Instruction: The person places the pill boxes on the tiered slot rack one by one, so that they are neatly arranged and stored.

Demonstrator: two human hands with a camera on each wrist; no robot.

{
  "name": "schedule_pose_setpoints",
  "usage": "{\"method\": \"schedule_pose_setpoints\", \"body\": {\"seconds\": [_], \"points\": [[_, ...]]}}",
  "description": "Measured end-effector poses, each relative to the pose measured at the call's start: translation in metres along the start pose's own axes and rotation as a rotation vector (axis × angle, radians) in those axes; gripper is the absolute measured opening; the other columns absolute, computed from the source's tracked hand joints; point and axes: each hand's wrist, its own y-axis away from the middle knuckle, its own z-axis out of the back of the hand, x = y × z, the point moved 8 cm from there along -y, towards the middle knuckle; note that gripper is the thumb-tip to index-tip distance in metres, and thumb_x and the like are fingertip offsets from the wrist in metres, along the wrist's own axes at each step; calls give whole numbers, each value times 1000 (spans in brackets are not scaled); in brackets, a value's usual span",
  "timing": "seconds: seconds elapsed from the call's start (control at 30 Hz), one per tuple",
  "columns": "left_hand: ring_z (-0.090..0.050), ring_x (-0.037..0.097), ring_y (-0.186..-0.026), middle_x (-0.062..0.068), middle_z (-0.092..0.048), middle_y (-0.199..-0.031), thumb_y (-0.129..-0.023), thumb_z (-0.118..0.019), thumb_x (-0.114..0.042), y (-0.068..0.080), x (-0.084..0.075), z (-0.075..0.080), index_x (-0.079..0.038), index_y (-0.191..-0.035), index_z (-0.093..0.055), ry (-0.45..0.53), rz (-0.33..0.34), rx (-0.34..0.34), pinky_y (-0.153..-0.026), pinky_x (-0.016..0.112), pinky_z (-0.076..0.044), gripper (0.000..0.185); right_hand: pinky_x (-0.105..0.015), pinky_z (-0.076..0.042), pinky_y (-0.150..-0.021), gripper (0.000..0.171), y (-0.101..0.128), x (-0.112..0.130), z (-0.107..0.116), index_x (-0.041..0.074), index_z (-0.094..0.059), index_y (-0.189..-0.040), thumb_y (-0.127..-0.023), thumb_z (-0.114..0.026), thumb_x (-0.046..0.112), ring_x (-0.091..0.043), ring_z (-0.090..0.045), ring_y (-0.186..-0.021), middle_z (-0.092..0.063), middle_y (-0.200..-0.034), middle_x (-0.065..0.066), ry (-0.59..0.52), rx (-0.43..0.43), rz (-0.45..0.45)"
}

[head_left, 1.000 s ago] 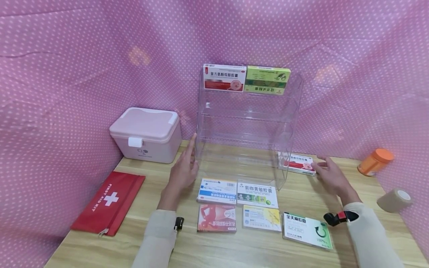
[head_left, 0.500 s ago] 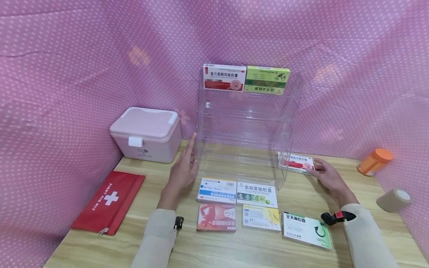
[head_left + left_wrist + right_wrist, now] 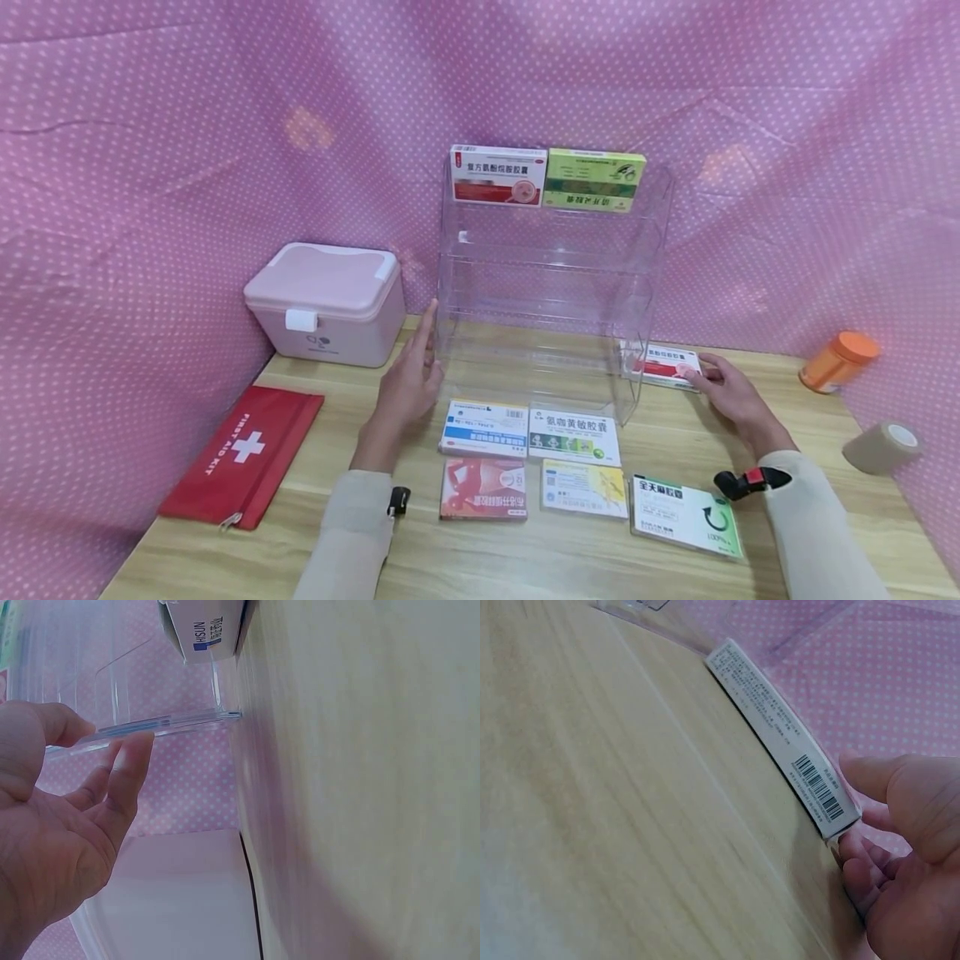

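Observation:
A clear tiered display rack (image 3: 547, 379) stands on the wooden table. On its top tier are a white-and-red medicine box (image 3: 498, 177) and a green medicine box (image 3: 595, 181). My left hand (image 3: 408, 379) pinches the rack's left side panel, thumb on one face and fingers on the other, as the left wrist view shows. To the rack's right lies another white-and-red medicine box (image 3: 667, 365), partly seen through the clear side panel. My right hand (image 3: 735, 393) holds this box at its right end; in the right wrist view its barcoded side (image 3: 787, 742) faces the camera.
Before the rack lie several boxes: blue-and-white (image 3: 485, 427), white-and-green (image 3: 575, 436), red (image 3: 483, 489), yellow (image 3: 584, 488) and green-edged (image 3: 686, 515). A pink lidded case (image 3: 326, 304) and red first aid pouch (image 3: 243, 454) are left; an orange bottle (image 3: 838, 362) and beige roll (image 3: 882, 448) right.
My right hand has shifted left onto the end of the white-and-red box, its thumb now over the front face. The left hand keeps its place on the rack.

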Motion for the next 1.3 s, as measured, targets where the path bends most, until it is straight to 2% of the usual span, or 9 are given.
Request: {"method": "schedule_pose_setpoints", "body": {"seconds": [0.1,0.2,0.37,0.53,0.83,1.03,1.2,1.3], "points": [[-67,36,-124,13,-53,-157,-102,-60,-5,0,0,0,-67,-162,10,-1,-1,-3,-97,62,-62,111,-79,-24,-125,94,-3,-1,1,9,-8,-174,-108,-48,62,-57,-25,-155,-25,-169,-39,5,-3,-9],[-67,35,-123,12,-53,-157,-102,-60,-5,0,0,0,-67,-162,10,1,-3,-3,-96,61,-62,111,-77,-25,-124,94,-4,-2,1,8,-7,-174,-108,-50,61,-56,-27,-153,-26,-168,-39,-2,-2,-8],[-67,36,-124,13,-53,-156,-102,-60,-4,0,1,0,-67,-162,10,4,-11,-6,-97,62,-62,112,-69,-34,-117,92,-1,1,0,9,-5,-174,-109,-52,56,-53,-34,-146,-31,-163,-39,-10,11,31],[-68,37,-124,13,-53,-157,-101,-60,-3,0,1,1,-66,-163,8,9,-26,-11,-96,63,-62,112,-56,-42,-107,90,3,2,-1,12,-6,-174,-110,-55,51,-49,-40,-139,-36,-159,-37,4,24,72],[-69,36,-122,13,-53,-158,-101,-61,-3,-2,2,0,-66,-163,9,8,-28,-9,-94,61,-63,113,-55,-39,-104,87,8,2,-3,17,-7,-175,-110,-57,47,-46,-37,-133,-37,-153,-35,9,77,70],[-69,37,-124,13,-51,-160,-100,-62,-3,-3,2,-2,-67,-162,9,12,-27,-15,-94,62,-63,114,-42,-39,-97,87,15,2,-4,12,-10,-174,-110,-59,44,-42,-36,-130,-36,-150,-34,19,122,73],[-69,38,-125,14,-51,-161,-101,-62,-3,-3,2,-1,-68,-161,9,11,-18,-12,-93,63,-63,114,-37,-37,-92,86,19,4,-4,8,-15,-173,-109,-61,43,-37,-40,-123,-42,-142,-30,32,110,83],[-69,38,-124,14,-51,-161,-101,-62,-4,-2,3,-1,-68,-161,9,10,-16,-11,-93,63,-63,113,-34,-37,-89,88,21,3,-5,10,-16,-173,-108,-62,47,-32,-40,-121,-44,-140,-25,26,101,70]]}}
